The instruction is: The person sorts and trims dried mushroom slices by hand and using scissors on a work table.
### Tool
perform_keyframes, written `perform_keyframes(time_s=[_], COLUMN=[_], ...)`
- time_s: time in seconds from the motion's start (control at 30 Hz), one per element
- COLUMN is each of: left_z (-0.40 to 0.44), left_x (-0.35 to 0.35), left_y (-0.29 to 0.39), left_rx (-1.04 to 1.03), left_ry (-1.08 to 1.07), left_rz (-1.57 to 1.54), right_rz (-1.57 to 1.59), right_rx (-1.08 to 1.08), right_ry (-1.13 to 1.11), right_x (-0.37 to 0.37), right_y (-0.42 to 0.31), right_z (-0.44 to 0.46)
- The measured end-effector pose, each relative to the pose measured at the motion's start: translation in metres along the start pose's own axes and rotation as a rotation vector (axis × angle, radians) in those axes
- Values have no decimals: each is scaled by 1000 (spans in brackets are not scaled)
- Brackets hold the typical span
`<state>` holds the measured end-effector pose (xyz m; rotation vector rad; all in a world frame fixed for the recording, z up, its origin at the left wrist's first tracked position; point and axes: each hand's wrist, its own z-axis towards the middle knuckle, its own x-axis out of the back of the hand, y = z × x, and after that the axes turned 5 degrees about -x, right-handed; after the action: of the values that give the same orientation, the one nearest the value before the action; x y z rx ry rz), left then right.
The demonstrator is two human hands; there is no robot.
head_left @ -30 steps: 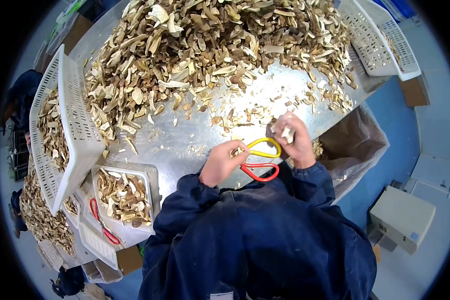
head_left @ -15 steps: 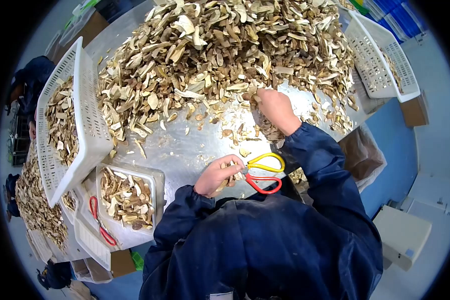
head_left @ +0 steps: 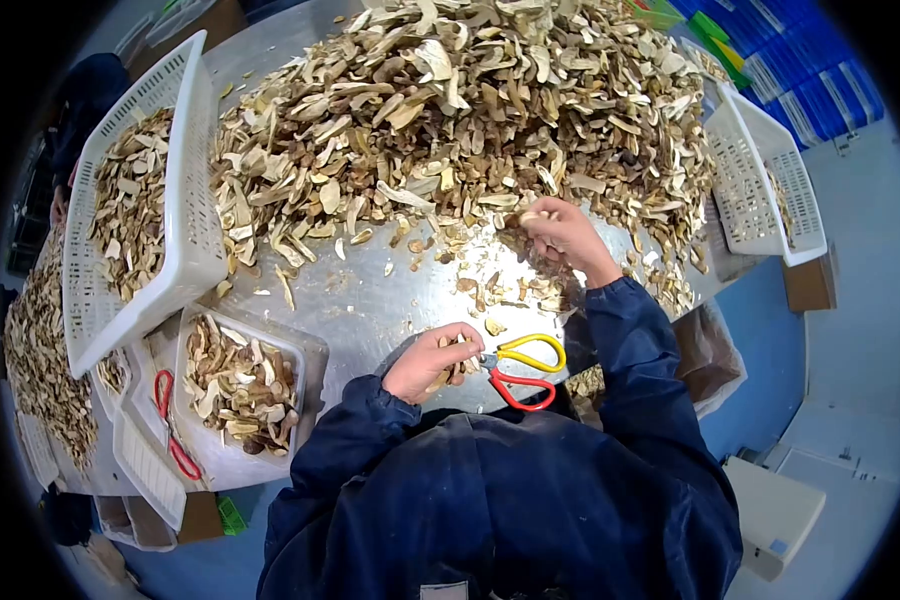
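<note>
Dried brown-and-cream slices form a large pile (head_left: 470, 110) on the metal table. At the pile's near edge, my right hand (head_left: 568, 238) pinches a pale slice between thumb and fingers. My left hand (head_left: 436, 364) is closed around several slices, close to my body. Scissors with one yellow and one red handle (head_left: 526, 370) stick out to the right of its fingertips; their blades are mostly hidden. Small loose slices and crumbs (head_left: 490, 290) lie between the two hands.
A tilted white basket of slices (head_left: 185, 190) stands at the left, with a slice-filled tray (head_left: 300, 380) and red-handled scissors (head_left: 170, 425) nearer. Another white basket (head_left: 745, 180) is at the right, above a lined bin (head_left: 710, 355). Part of another person (head_left: 90, 95) shows at the upper left.
My right hand has moved away from beside the scissors, out to the pile's near edge, then slightly back with a slice. My left hand has stayed near my body with slices and scissors.
</note>
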<state>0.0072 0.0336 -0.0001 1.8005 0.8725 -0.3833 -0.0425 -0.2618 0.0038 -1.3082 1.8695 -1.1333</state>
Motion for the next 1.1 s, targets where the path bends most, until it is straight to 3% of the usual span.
perform_keyframes(time_s=[0.1, 0.2, 0.33, 0.43, 0.53, 0.67, 0.7, 0.8, 0.83, 0.97, 1.03, 1.07, 1.1], left_z=[-5, -6, -6, -4, -3, 8, 10, 16, 20, 22, 19, 20, 21], left_x=[-2, -1, -3, -1, 4, 10, 12, 12, 16, 6, -15, -13, -9], left_y=[0, -1, 1, 1, -1, -10, -11, -15, -20, -19, -4, -5, -8], left_rx=[-6, -9, -4, 3, -4, -32, -13, 57, 24, 8, -9, -5, -2], left_ry=[25, 24, 21, 3, -25, -46, -85, -58, -144, -39, 80, 90, 100], left_rz=[1, -3, 6, -15, -150, -534, -675, -946, -965, -877, -851, -854, -857], right_rz=[-908, -1211, -1291, -947, 95, 1126, 1229, 1000, 991, 958, 597, 302, 37], right_rx=[390, 451, 398, 394, -26, -71, 7, 4, 12, 177, 327, 257, 382], right_ry=[262, 349, 375, 256, -14, -514, -691, -300, -255, -223, -4, 38, 55], right_x=[-18, -31, -39, -25, -12, -2, -12, -27, -33, -57, -103, -111, -124], right_y=[-4, -3, 5, 5, 6, 50, 50, 36, 31, 35, 8, 8, 7], right_z=[10, 9, 10, 8, -2, -11, -10, -30, -32, -33, -60, -72, -79])
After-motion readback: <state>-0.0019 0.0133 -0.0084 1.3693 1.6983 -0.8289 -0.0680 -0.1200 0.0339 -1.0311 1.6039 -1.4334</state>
